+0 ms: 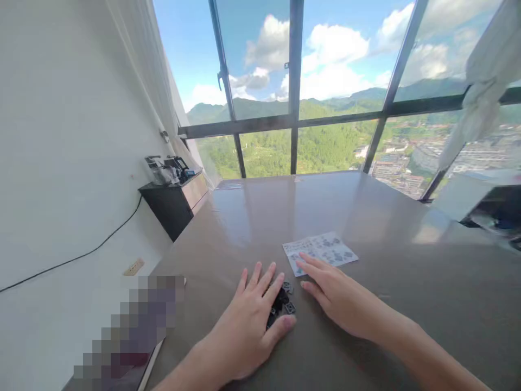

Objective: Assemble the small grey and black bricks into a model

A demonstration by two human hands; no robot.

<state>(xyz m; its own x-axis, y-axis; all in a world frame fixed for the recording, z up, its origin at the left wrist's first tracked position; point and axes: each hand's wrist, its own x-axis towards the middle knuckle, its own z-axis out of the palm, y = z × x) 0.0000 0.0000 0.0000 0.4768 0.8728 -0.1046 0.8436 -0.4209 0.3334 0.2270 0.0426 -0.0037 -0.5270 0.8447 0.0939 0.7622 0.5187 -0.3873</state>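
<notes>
A small heap of dark building-block pieces lies on the table, black and grey, partly covered by my left hand. The left fingers are spread over and beside the heap, with the thumb stretched out at its near side. To the right, my right hand hovers or rests by the lower edge of a printed instruction sheet; whether it touches the paper I cannot tell. Its fingers are stretched toward the left, and nothing shows in them. Small diagrams cover the sheet, which lies flat.
The brownish table reaches to a large window. At the left, a dark cabinet carries kitchen appliances. A pixelated area hides something at the table's left edge. A white box-like object stands at the far right.
</notes>
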